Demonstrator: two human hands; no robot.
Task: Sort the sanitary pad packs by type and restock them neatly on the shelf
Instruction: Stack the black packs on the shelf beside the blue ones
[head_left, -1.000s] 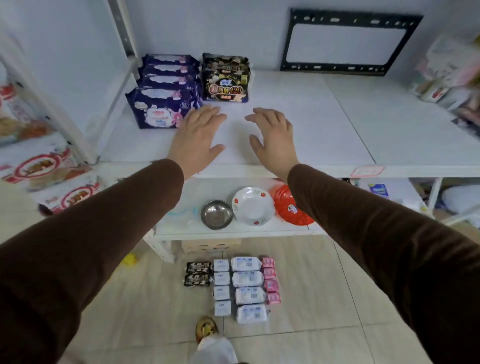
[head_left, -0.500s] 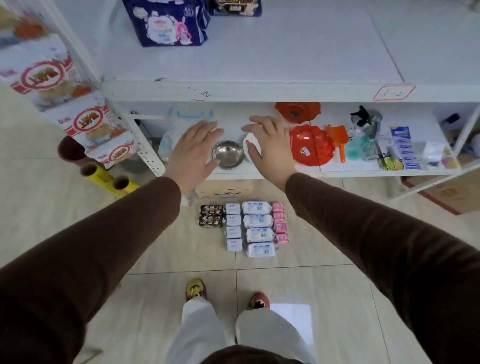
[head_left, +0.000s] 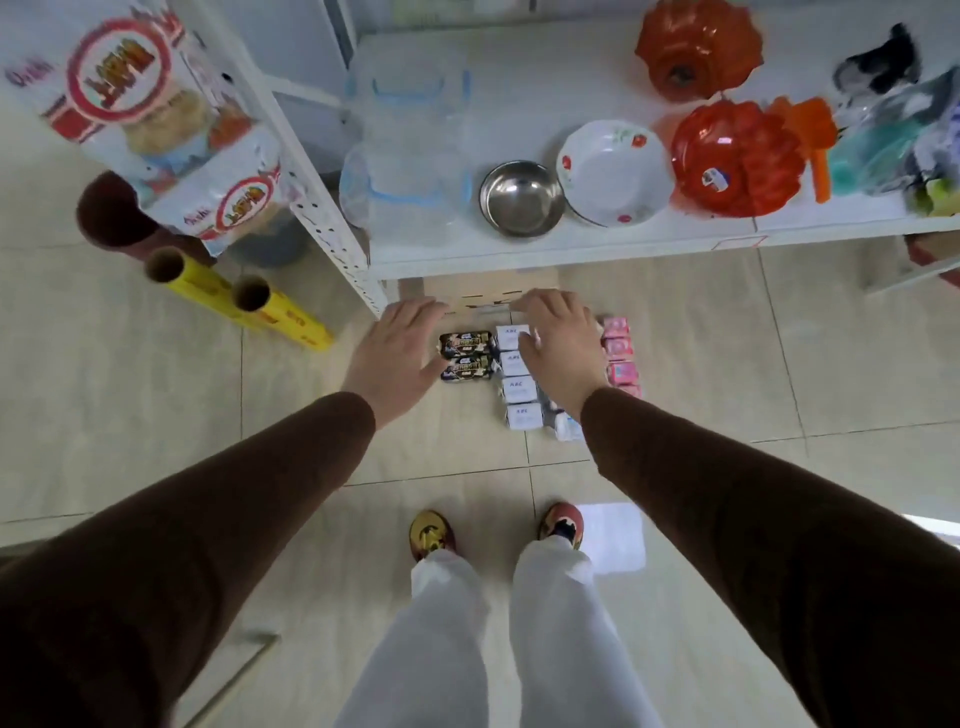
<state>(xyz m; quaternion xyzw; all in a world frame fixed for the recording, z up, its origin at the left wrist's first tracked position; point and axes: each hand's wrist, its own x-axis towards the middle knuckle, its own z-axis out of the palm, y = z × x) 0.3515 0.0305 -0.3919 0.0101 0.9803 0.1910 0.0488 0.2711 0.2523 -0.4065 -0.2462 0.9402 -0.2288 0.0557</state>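
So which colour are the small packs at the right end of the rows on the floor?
Pink packs, in the head view.

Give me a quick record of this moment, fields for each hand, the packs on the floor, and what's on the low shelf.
left hand: open, above the black packs
right hand: open, above the white packs
floor packs: black, white and pink packs in columns
low shelf: steel bowl, white flowered bowl, red plastic bowls

steel bowl (head_left: 521, 204) beside floral bowl (head_left: 613, 174), red baskets (head_left: 737, 158), yellow rolls (head_left: 254, 306)
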